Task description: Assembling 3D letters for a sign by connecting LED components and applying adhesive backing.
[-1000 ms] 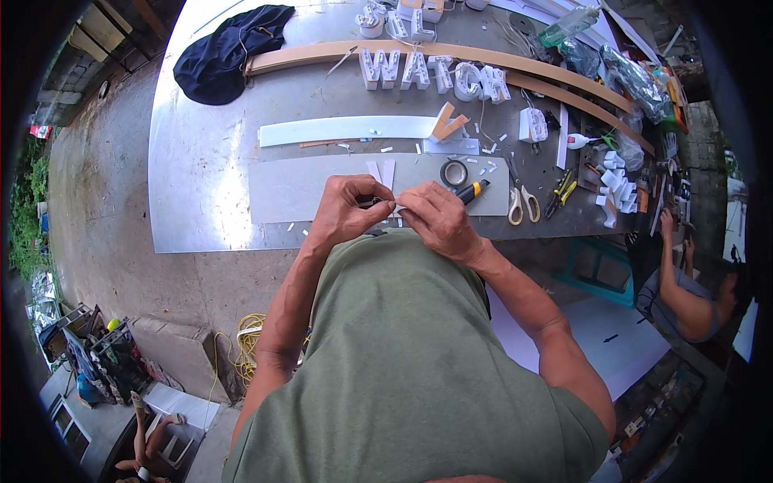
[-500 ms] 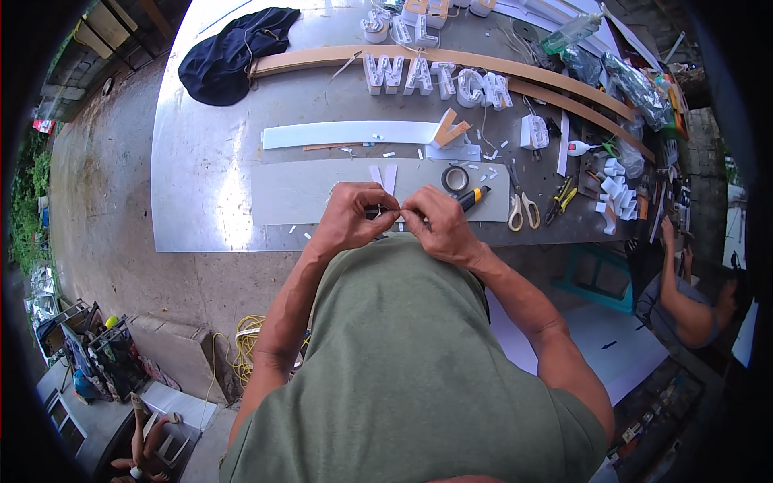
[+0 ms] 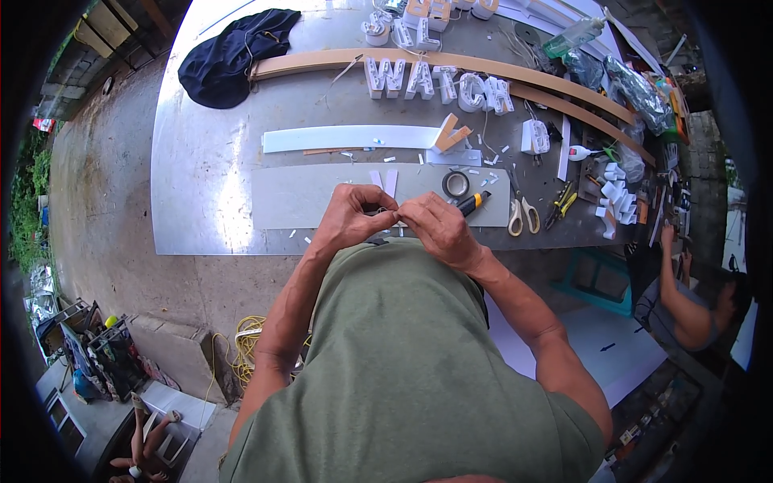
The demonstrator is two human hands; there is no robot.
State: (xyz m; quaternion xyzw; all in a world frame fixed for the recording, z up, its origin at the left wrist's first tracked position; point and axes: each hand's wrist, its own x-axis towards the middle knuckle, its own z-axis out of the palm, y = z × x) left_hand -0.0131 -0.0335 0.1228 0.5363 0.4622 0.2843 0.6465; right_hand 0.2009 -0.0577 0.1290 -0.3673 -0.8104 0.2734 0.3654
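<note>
Over the near edge of the metal table, my left hand and my right hand meet with fingertips pinched together. Whatever lies between them is too small and hidden to name. Just beyond is a flat grey board with two short pale strips on it. A roll of dark tape and a yellow-and-black utility knife rest on the board to the right of my hands. Farther off lies a long white strip beside a tan-edged V-shaped piece.
Scissors and pliers lie at the right. White block letters stand by long tan strips at the back, near a dark cloth. A co-worker sits at right beside a teal stool.
My right hand has turned slightly, its fingers closing over toward the left fingertips. My left hand stays almost in place.
</note>
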